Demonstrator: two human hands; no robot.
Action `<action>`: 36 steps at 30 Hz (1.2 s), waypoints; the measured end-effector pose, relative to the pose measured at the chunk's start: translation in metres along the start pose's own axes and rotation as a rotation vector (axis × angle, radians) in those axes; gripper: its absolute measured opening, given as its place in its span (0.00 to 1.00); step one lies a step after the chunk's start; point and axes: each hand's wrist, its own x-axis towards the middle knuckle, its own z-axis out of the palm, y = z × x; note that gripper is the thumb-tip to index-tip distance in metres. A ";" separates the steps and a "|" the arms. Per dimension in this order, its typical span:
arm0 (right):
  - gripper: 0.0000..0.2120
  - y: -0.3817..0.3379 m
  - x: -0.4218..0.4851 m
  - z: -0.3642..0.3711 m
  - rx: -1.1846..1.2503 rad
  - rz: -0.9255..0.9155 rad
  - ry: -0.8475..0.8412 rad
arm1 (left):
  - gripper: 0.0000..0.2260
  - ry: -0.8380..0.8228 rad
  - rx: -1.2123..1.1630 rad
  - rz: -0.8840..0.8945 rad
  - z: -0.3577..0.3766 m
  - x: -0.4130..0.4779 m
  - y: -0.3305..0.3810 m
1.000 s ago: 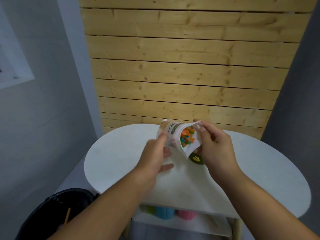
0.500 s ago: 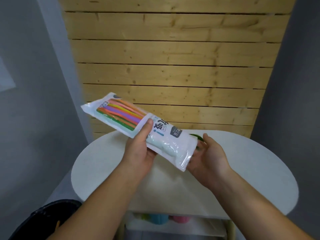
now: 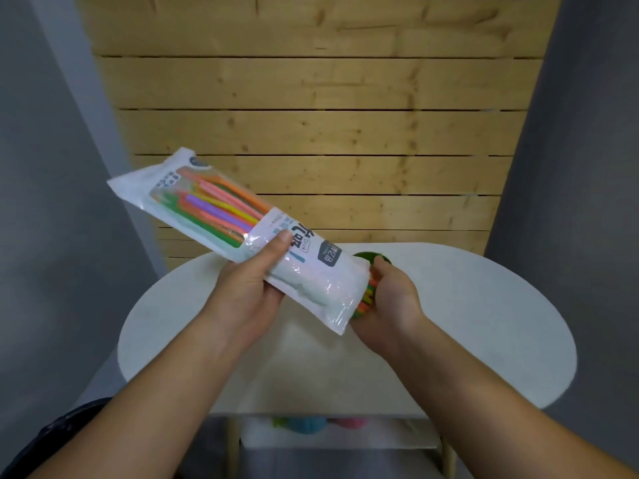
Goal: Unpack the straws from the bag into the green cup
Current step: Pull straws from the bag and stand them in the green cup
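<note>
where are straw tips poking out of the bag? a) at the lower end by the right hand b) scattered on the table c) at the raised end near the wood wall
a: colourful straw tips stick out of the bag at its lower end, against the cupped right hand, while the left hand holds the bag mid-length.

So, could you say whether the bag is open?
Open: straw ends poke from the lower end of the bag by the right hand.
</note>
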 end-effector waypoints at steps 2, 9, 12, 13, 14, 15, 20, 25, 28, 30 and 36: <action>0.15 0.000 0.002 0.001 -0.056 -0.046 -0.015 | 0.17 -0.030 -0.001 -0.146 -0.008 -0.001 0.000; 0.11 -0.018 0.000 -0.006 -0.429 -0.265 -0.145 | 0.17 0.007 -0.123 -0.209 -0.028 -0.001 0.007; 0.09 -0.027 -0.002 -0.013 -0.625 -0.352 -0.197 | 0.18 -0.002 -0.134 -0.207 -0.032 -0.003 0.006; 0.08 -0.029 -0.003 -0.014 -0.660 -0.369 -0.208 | 0.17 -0.008 -0.129 -0.208 -0.032 -0.004 0.005; 0.07 -0.029 -0.004 -0.014 -0.679 -0.383 -0.205 | 0.15 -0.013 -0.126 -0.207 -0.032 -0.005 0.004; 0.06 -0.029 -0.004 -0.014 -0.681 -0.393 -0.195 | 0.15 -0.016 -0.124 -0.205 -0.031 -0.006 0.003; 0.04 -0.033 -0.002 -0.016 -0.643 -0.432 -0.156 | 0.14 0.006 -0.151 -0.187 -0.031 -0.006 0.001; 0.04 -0.037 -0.001 -0.019 -0.612 -0.479 -0.115 | 0.11 0.025 -0.202 -0.175 -0.033 -0.004 0.001; 0.03 -0.037 0.000 -0.021 -0.625 -0.530 -0.087 | 0.11 0.036 -0.222 -0.170 -0.033 -0.004 0.000; 0.03 -0.036 0.000 -0.021 -0.670 -0.594 -0.059 | 0.11 0.044 -0.230 -0.172 -0.032 -0.004 -0.001; 0.07 -0.039 0.002 -0.021 -0.523 -0.516 -0.078 | 0.14 0.087 -0.275 -0.150 -0.036 -0.003 0.000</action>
